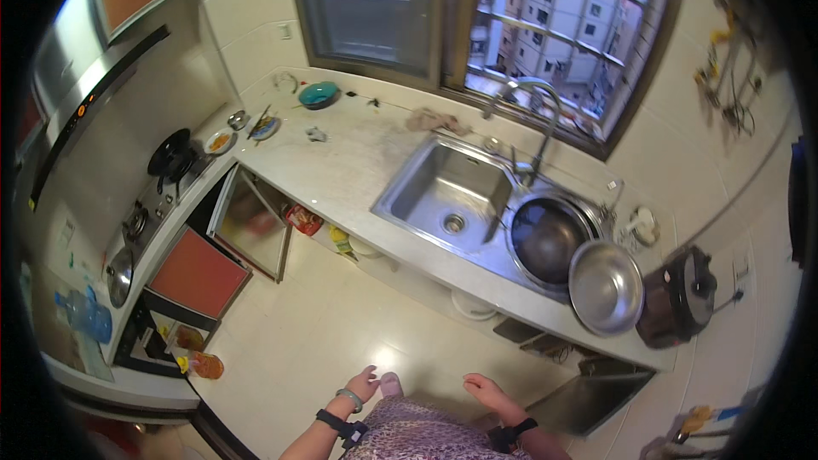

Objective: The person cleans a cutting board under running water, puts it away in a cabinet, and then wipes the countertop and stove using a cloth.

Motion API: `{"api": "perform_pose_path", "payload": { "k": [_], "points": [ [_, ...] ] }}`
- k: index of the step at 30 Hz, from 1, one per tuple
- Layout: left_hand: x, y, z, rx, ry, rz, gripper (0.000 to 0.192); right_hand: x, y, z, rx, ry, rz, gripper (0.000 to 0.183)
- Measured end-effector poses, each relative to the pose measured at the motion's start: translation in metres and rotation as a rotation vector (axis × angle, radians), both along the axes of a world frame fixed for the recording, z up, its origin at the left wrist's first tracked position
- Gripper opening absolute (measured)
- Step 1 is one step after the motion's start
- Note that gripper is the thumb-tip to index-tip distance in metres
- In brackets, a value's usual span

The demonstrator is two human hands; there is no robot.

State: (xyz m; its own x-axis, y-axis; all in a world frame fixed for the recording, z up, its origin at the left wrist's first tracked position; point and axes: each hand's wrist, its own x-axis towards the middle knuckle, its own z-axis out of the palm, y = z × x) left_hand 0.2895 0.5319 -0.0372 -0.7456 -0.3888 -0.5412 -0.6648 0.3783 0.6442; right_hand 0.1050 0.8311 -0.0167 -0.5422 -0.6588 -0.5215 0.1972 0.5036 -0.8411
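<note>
Low in the view, my left hand hangs over the tiled floor beside a pink slipper, fingers loosely apart, with a bangle and a black strap on the wrist. My right hand is out over the floor too, its fingers close together and slightly curled; whether they are closed cannot be told. Neither hand touches the counter. Ahead stands a steel sink with a faucet. A dark wok lies in the right basin, and a steel bowl is beside it.
An open cabinet door juts out at left; another stands open at lower right. An oil bottle is on the floor. The counter bears a teal bowl, dishes and a cloth. A black pan sits on the stove.
</note>
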Motion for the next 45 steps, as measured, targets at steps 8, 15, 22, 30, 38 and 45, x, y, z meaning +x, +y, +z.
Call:
{"api": "perform_pose_path", "payload": {
  "k": [8,15,22,30,38,45],
  "points": [
    [0.006,-0.12,0.008,0.015,0.037,0.233,0.048,-0.056,-0.167,0.057,-0.149,0.102,0.152,0.037],
    [-0.043,-0.161,-0.02,0.167,0.097,0.321,0.048,-0.187,-0.262,0.051,-0.188,0.191,0.12,0.044],
    [-0.055,-0.216,-0.031,0.13,-0.013,0.436,0.048,-0.382,-0.399,0.053,-0.056,0.541,0.055,0.058],
    [-0.079,-0.269,0.014,0.008,-0.103,0.661,0.046,-0.578,-0.528,0.049,0.136,1.103,-0.22,0.063],
    [-0.094,-0.312,0.035,0.031,-0.14,0.648,0.046,-0.605,-0.606,0.044,0.627,1.1,-0.259,0.079],
    [-0.154,-0.418,0.05,0.183,0.025,0.571,0.042,-0.606,-0.624,0.042,0.754,1.106,-0.087,0.055]
  ]
}}
